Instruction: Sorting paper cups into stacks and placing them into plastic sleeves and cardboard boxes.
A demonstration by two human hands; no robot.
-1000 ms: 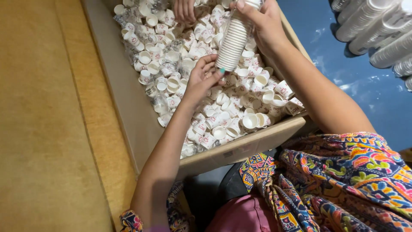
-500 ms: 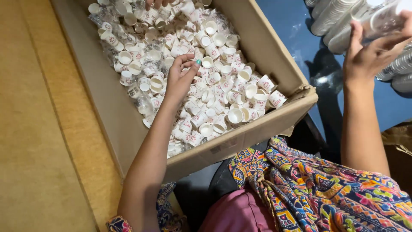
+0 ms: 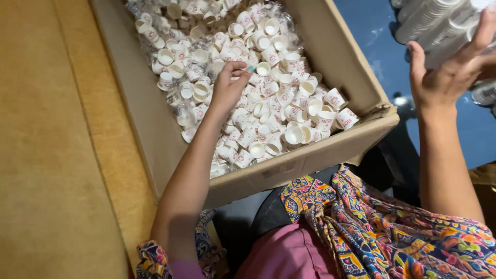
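Your left hand [image 3: 227, 88] rests curled on loose white paper cups [image 3: 289, 98] in the cardboard box [image 3: 150, 129]; your right hand [image 3: 449, 72], fingers spread, touches stacked cups [image 3: 429, 20].

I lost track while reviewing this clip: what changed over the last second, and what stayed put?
The right hand swung from above the cardboard box out to the right, carrying its stack of nested cups to the wrapped cup stacks on the blue surface; its fingers are now spread against them. The left hand stayed among the loose paper cups in the box.
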